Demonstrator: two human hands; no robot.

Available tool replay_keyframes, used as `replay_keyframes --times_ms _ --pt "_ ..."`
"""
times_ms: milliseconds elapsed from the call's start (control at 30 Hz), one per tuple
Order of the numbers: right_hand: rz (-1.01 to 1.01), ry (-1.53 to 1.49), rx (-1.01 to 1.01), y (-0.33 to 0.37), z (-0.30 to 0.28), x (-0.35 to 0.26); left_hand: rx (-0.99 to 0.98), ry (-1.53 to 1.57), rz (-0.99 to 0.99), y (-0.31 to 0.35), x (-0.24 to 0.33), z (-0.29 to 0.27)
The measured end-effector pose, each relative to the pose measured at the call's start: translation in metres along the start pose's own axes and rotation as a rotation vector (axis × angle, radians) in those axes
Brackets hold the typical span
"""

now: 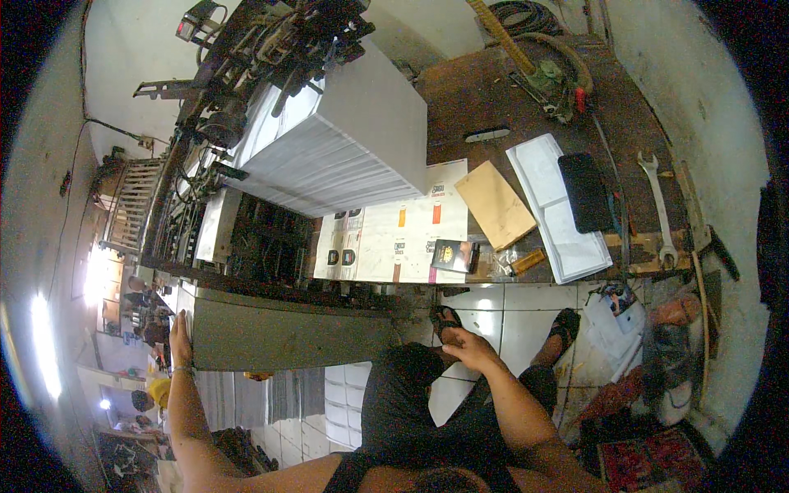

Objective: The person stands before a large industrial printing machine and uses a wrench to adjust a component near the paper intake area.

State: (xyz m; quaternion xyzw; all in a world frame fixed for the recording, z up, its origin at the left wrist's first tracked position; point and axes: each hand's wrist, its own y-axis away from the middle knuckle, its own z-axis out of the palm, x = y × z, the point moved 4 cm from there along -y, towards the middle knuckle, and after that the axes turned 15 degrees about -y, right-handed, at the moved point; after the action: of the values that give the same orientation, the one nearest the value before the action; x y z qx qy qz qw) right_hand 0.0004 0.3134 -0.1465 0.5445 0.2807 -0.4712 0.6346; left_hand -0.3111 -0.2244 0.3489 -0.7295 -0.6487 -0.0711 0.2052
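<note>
Left hand (180, 338) at a grey panel (288, 330), right hand (472, 349) near a knee (411, 366), tall paper stack (370, 119), wrench (658, 205)

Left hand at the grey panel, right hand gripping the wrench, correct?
Wrong about the right hand: the head view shows it near the knees, while the wrench lies on the wooden table. The left hand is at the grey panel.

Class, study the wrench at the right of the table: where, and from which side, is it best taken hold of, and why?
The wrench is probably best held mid-shaft, the right hand coming from above. It lies flat on the table, one end toward the person, so thumb and fingers could close across the narrow shaft between its wider ends.
</note>
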Motion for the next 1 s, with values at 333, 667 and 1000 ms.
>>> replay_keyframes --times_ms 333,667,1000 --pt "-0.010 -0.011 0.010 0.000 0.000 0.001 -0.007 -0.066 -0.014 0.001 0.003 -0.001" --pt "0.004 -0.018 0.002 0.000 0.002 -0.001 -0.011 -0.104 -0.023 0.001 0.004 -0.001" --pt "-0.023 -0.029 -0.007 -0.002 0.001 0.004 -0.019 -0.232 0.007 0.001 0.011 0.000"
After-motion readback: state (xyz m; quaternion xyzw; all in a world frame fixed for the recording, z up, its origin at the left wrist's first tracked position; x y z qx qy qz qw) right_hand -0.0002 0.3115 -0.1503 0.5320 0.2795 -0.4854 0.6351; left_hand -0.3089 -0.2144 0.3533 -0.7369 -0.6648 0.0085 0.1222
